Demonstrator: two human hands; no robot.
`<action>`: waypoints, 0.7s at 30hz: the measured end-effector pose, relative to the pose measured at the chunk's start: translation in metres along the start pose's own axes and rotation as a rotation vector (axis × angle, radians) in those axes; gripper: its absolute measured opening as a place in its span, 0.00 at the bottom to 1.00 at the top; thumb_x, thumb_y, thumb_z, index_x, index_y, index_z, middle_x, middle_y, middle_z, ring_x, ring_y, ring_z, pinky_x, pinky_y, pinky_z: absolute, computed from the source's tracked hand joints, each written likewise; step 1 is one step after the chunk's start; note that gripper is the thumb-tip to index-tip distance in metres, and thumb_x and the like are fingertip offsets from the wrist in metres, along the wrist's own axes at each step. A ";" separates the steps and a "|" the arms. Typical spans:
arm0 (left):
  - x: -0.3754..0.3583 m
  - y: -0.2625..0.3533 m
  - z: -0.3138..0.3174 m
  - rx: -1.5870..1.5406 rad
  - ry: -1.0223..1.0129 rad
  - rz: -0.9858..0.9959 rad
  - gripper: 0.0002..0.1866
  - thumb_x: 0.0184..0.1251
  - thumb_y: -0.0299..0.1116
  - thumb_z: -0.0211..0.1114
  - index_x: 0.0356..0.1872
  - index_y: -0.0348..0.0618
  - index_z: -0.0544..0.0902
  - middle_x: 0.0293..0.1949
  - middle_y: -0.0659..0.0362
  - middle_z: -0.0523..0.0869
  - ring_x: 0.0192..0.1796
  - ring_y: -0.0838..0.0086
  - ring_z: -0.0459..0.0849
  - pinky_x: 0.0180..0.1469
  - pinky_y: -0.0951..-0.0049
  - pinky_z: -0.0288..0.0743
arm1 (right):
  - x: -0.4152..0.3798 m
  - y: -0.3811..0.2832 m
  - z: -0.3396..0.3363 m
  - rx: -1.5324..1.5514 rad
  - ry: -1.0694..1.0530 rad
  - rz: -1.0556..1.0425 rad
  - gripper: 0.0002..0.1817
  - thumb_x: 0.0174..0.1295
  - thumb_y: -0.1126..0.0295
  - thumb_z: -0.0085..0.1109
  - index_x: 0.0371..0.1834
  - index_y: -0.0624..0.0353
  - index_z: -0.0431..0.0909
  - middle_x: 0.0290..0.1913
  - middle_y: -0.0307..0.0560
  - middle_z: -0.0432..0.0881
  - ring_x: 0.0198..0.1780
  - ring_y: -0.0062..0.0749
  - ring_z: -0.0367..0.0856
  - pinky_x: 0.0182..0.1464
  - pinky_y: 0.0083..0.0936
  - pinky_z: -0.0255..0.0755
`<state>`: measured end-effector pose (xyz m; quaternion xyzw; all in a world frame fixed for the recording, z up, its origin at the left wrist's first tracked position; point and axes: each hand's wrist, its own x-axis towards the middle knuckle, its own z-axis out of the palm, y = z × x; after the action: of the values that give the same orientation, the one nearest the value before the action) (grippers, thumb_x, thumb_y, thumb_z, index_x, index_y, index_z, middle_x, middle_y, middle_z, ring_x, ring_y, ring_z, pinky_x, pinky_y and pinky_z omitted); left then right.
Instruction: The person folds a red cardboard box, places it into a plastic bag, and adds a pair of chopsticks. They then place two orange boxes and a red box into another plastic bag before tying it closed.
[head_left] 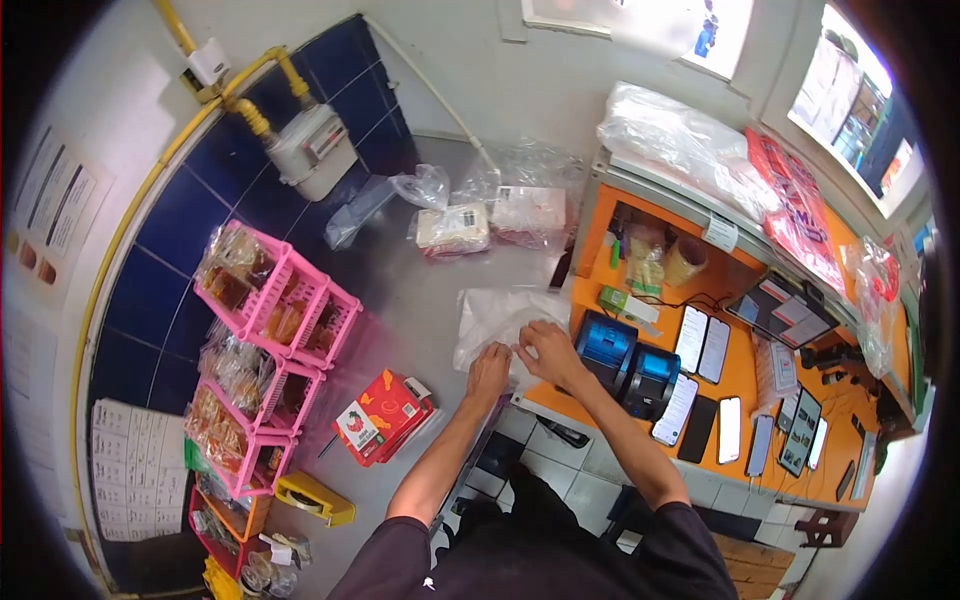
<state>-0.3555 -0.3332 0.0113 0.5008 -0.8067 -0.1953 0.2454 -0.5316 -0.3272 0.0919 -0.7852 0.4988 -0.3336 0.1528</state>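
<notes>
A translucent white plastic bag point(487, 318) lies flat on the metal counter, close to the orange desk. My left hand point(489, 369) is closed at the bag's near edge, its fingers bent onto the plastic. Just to the right, my right hand point(547, 353) pinches the same bag with curled fingers. The two hands almost meet, and the fingertips are partly hidden. Left of my left forearm lies a stack of red printed boxes or packets point(382, 418).
Pink baskets point(290, 310) of bagged food stand stacked at left, with a yellow tape dispenser point(315, 498) below. Wrapped packs point(452, 229) sit at the back. On the orange desk point(560, 402) are blue-black printers point(650, 380), several phones and a tablet point(783, 308).
</notes>
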 end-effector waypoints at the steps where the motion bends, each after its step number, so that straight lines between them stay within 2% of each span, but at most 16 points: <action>1: 0.001 -0.004 -0.005 -0.009 0.062 0.022 0.03 0.66 0.25 0.59 0.37 0.37 0.79 0.40 0.49 0.82 0.46 0.49 0.83 0.49 0.52 0.78 | -0.006 -0.002 0.012 0.003 -0.006 -0.020 0.08 0.59 0.70 0.62 0.31 0.60 0.73 0.33 0.53 0.77 0.43 0.53 0.79 0.49 0.48 0.72; 3: 0.003 -0.003 -0.018 -0.052 0.061 0.011 0.03 0.66 0.24 0.60 0.38 0.37 0.79 0.40 0.49 0.83 0.46 0.49 0.83 0.49 0.52 0.77 | -0.019 -0.002 0.043 0.141 -0.015 0.073 0.07 0.59 0.69 0.62 0.36 0.60 0.76 0.31 0.52 0.77 0.44 0.52 0.79 0.49 0.44 0.72; 5: -0.002 0.001 -0.023 -0.103 0.049 -0.006 0.04 0.66 0.24 0.60 0.38 0.36 0.79 0.39 0.48 0.83 0.46 0.49 0.83 0.48 0.52 0.77 | -0.030 0.010 0.073 0.094 0.005 0.046 0.08 0.59 0.69 0.63 0.39 0.60 0.77 0.34 0.52 0.77 0.46 0.53 0.79 0.49 0.44 0.72; 7: -0.004 0.003 -0.025 -0.250 0.240 0.048 0.04 0.66 0.23 0.60 0.39 0.36 0.80 0.39 0.48 0.84 0.43 0.50 0.83 0.47 0.52 0.76 | -0.026 0.003 0.072 0.044 0.030 0.020 0.10 0.59 0.69 0.63 0.41 0.59 0.78 0.36 0.51 0.78 0.48 0.53 0.78 0.49 0.44 0.72; 9: -0.013 0.002 -0.029 -0.219 0.200 -0.003 0.03 0.66 0.23 0.61 0.39 0.36 0.80 0.38 0.48 0.84 0.43 0.50 0.83 0.47 0.52 0.76 | -0.025 -0.008 0.068 0.026 0.056 0.268 0.14 0.57 0.69 0.65 0.45 0.57 0.79 0.44 0.50 0.77 0.51 0.52 0.77 0.52 0.46 0.70; 12: -0.028 -0.001 -0.036 -0.200 0.173 -0.076 0.03 0.67 0.25 0.62 0.39 0.37 0.80 0.37 0.48 0.84 0.41 0.50 0.83 0.47 0.53 0.76 | -0.020 -0.011 0.056 -0.034 -0.045 0.168 0.16 0.54 0.68 0.68 0.46 0.55 0.79 0.50 0.48 0.75 0.52 0.50 0.76 0.54 0.45 0.68; 17: -0.029 0.016 -0.053 -0.151 0.273 -0.002 0.04 0.69 0.27 0.63 0.39 0.37 0.80 0.37 0.48 0.84 0.41 0.50 0.83 0.45 0.54 0.76 | -0.013 -0.004 0.057 -0.141 -0.024 0.001 0.13 0.54 0.70 0.67 0.44 0.56 0.81 0.44 0.46 0.79 0.50 0.46 0.77 0.54 0.44 0.68; 19: -0.026 0.013 -0.055 -0.112 0.294 -0.020 0.04 0.67 0.24 0.63 0.39 0.35 0.80 0.37 0.48 0.84 0.40 0.54 0.86 0.44 0.58 0.78 | -0.012 0.008 0.065 -0.150 0.019 -0.055 0.12 0.54 0.71 0.66 0.43 0.57 0.82 0.41 0.47 0.82 0.48 0.46 0.79 0.53 0.44 0.70; 21: -0.027 0.017 -0.055 -0.162 0.347 -0.042 0.04 0.68 0.24 0.63 0.40 0.35 0.79 0.37 0.48 0.84 0.41 0.55 0.86 0.44 0.59 0.79 | -0.011 0.017 0.074 0.022 0.054 -0.035 0.10 0.57 0.73 0.62 0.42 0.59 0.84 0.34 0.51 0.85 0.44 0.49 0.83 0.50 0.43 0.74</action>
<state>-0.3248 -0.3050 0.0594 0.5223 -0.7234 -0.1752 0.4162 -0.4961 -0.3322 0.0246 -0.7828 0.4850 -0.3630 0.1421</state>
